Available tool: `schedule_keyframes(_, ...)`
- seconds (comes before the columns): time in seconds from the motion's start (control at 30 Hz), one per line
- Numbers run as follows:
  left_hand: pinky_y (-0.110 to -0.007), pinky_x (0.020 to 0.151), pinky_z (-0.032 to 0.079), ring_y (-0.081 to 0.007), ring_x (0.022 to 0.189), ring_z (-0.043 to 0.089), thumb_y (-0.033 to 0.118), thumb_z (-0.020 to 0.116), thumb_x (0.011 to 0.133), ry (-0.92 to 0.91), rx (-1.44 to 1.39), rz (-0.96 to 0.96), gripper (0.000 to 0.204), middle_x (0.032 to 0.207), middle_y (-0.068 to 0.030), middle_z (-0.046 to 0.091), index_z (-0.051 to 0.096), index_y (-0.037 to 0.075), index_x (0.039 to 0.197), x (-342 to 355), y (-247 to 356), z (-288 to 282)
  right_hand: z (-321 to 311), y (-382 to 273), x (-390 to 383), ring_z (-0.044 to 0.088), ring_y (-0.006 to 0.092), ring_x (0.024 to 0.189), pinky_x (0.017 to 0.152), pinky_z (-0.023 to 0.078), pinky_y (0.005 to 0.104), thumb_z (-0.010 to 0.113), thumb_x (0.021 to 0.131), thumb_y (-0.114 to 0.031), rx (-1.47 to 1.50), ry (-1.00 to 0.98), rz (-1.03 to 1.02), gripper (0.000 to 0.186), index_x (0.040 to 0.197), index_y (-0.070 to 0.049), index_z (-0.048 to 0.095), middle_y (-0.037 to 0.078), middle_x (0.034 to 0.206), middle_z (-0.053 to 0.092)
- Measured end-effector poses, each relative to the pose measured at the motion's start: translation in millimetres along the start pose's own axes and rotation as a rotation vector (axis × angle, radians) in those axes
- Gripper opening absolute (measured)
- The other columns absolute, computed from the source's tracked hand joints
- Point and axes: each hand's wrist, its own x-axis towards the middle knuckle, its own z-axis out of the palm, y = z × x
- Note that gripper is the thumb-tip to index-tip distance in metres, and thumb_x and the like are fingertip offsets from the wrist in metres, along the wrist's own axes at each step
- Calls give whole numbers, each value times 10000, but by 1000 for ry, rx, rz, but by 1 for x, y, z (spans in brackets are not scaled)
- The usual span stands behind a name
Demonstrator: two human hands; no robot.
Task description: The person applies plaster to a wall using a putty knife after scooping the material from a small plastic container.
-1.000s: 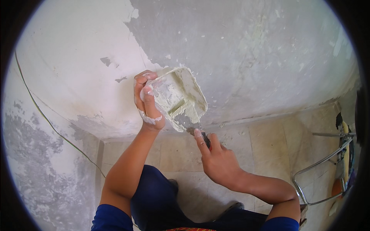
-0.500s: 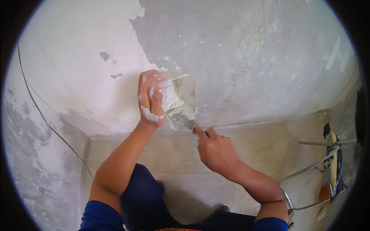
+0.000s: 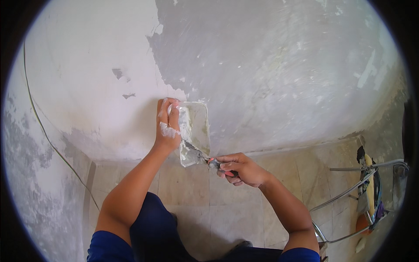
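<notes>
My left hand, smeared with white paste, grips the left side of a clear, roughly rectangular plastic container. White putty clings to the inside, mostly along the left. My right hand is closed round the dark and red handle of a putty knife. Its coated blade dips into the lower part of the container, pointing up and left. Part of the blade is hidden by the putty and the container wall.
Ahead stands a wall, white on the left and bare grey on the right. A thin cable runs down the left wall. At the right, a metal-tube frame with things hung on it stands on the tiled floor.
The container has come lower and a little left, now more upright in view. My right hand has turned over, so the knife's handle shows and its blade lies further left inside.
</notes>
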Motion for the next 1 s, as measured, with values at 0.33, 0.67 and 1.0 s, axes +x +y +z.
schedule_keyframes(0.33, -352, 1046, 416, -220, 1100, 552, 329, 414, 1139, -53, -355, -325, 353, 1170, -107, 581, 565, 23, 1229, -6, -4, -3, -37, -6, -37, 425, 90, 473, 406, 316, 238, 547, 1063, -304, 407, -82, -178, 465, 1416, -2, 535, 147, 854, 652)
schedule_keyframes(0.67, -340, 1032, 428, -209, 1125, 560, 309, 411, 1129, -241, -428, -319, 339, 1189, -108, 596, 557, 14, 1213, -8, -7, -3, -64, -4, -29, 486, 130, 548, 514, 402, 301, 474, 1097, -347, 354, 4, -585, 391, 1202, -10, 642, 108, 838, 656)
schedule_keyframes(1.0, -353, 1039, 427, -214, 1122, 558, 316, 421, 1123, -301, -329, -238, 342, 1195, -113, 593, 555, 16, 1218, -6, -6, -1, -115, 9, 23, 625, 247, 757, 669, 525, 364, 623, 1024, -62, -1247, 1076, -1243, 434, 1420, 106, 561, 165, 976, 639)
